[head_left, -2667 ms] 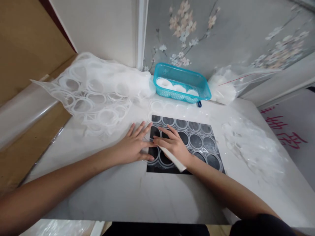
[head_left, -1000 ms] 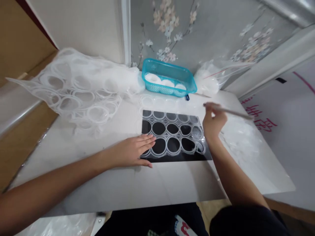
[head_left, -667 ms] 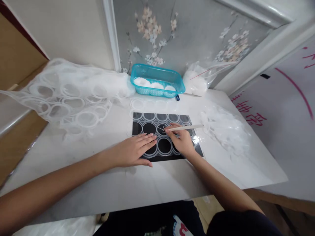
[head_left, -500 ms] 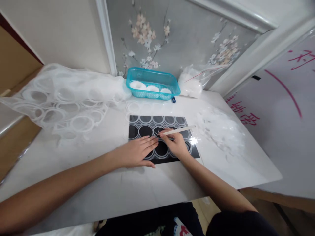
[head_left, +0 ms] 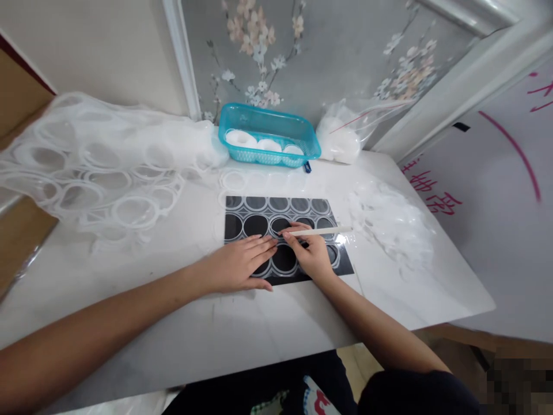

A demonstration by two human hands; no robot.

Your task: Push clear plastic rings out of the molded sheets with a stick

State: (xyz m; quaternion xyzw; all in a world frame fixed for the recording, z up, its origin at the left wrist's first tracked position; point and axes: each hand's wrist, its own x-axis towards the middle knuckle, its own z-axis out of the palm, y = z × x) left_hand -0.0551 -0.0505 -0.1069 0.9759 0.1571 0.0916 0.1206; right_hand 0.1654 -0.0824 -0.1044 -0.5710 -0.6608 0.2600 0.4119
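A black mat (head_left: 341,266) lies mid-table under a clear film sheet cut into rings (head_left: 256,204). My left hand (head_left: 242,264) lies flat on the sheet's near left part, fingers stretched out. My right hand (head_left: 310,251) is closed around a thin white stick (head_left: 328,231), whose left tip touches a ring in the middle of the sheet. The two hands almost meet at the fingertips.
A teal basket (head_left: 305,132) holding white rolls stands by the flowered wall. A large heap of punched-out film (head_left: 99,167) covers the left. Loose clear discs (head_left: 389,222) pile up at the right, a plastic bag (head_left: 341,138) behind them. The white table (head_left: 242,340) ends near me.
My right hand came back from the disc pile at the right to the sheet and set the stick's tip on a ring. The left hand stayed flat in place.
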